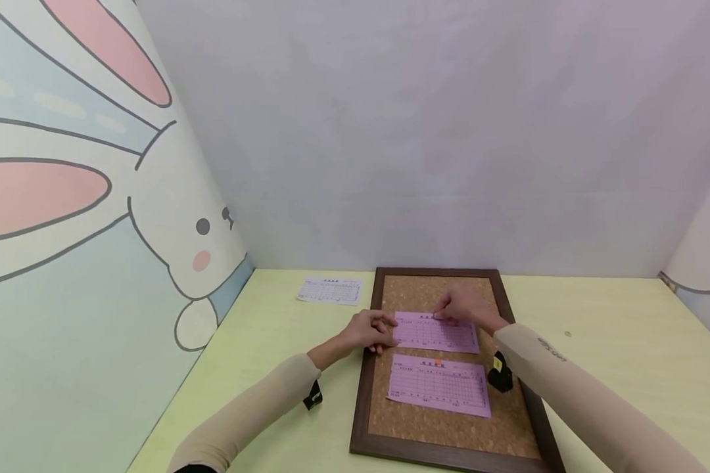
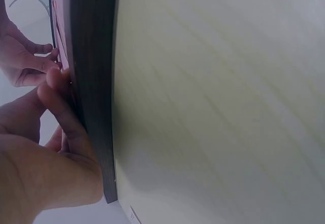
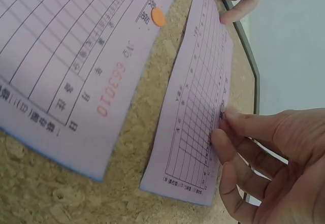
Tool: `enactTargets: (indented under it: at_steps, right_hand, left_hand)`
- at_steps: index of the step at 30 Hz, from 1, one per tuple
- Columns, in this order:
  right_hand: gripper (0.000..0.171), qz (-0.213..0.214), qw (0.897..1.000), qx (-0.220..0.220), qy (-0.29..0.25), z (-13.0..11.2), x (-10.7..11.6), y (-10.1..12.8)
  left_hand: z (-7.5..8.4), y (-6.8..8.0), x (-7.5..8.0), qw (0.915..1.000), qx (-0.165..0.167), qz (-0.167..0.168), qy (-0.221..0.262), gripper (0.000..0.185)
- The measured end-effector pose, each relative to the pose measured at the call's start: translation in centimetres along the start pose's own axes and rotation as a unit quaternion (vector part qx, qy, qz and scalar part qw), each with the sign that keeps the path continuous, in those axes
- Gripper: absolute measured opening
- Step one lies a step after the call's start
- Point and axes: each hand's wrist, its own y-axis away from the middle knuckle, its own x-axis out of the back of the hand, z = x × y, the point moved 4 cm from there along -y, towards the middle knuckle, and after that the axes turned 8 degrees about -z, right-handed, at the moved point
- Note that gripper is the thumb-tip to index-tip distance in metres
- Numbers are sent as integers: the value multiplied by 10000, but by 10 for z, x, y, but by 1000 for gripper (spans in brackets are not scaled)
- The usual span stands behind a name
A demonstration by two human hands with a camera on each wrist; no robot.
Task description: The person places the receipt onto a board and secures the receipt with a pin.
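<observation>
Two pink printed forms lie on a framed cork board (image 1: 449,430). The upper form (image 1: 414,335) has its left edge under the fingers of my left hand (image 1: 367,330), which touch it near its two left corners. At this form's printed heading, my right hand (image 1: 461,305) brings thumb and forefinger together in a pinch. A small dark thing shows at those fingertips in the right wrist view; its kind is mostly hidden. The lower form (image 1: 440,387) carries an orange pin (image 3: 158,16) at its heading. The left wrist view shows my left hand (image 2: 61,148) beside the dark frame.
A white printed form (image 1: 329,291) lies on the pale yellow table (image 1: 615,341), left of the board's far end. The dark wooden frame (image 1: 363,407) forms a raised rim around the cork. A grey-white wall (image 1: 438,131) stands behind; a rabbit-patterned wall stands at left.
</observation>
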Motion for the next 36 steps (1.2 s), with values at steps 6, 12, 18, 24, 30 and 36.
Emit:
enactTargets:
  at_steps: [6, 12, 18, 24, 30, 36]
  right_hand:
    - [7, 18, 9993, -158, -325, -2, 2, 1]
    - [6, -123, 9982, -432, -388, 1, 7, -6]
    - [7, -359, 9922, -842, -845, 3, 11, -8]
    - [9, -443, 9899, -954, -955, 2, 12, -10]
    - [7, -476, 9900, -955, -923, 1, 11, -11]
    - [6, -580, 9911, -903, -784, 0, 10, -13]
  left_hand:
    - [0, 0, 0, 10000, 0, -8, -4, 34]
    - [1, 0, 0, 10000, 15, -12, -18, 34]
    - [0, -1, 0, 10000, -20, -50, -25, 34]
    - [0, -2, 1, 10000, -40, -49, -43, 34]
    - [0, -2, 2, 10000, -6, -27, -25, 33]
    - [-1, -2, 1, 10000, 42, -78, -30, 31]
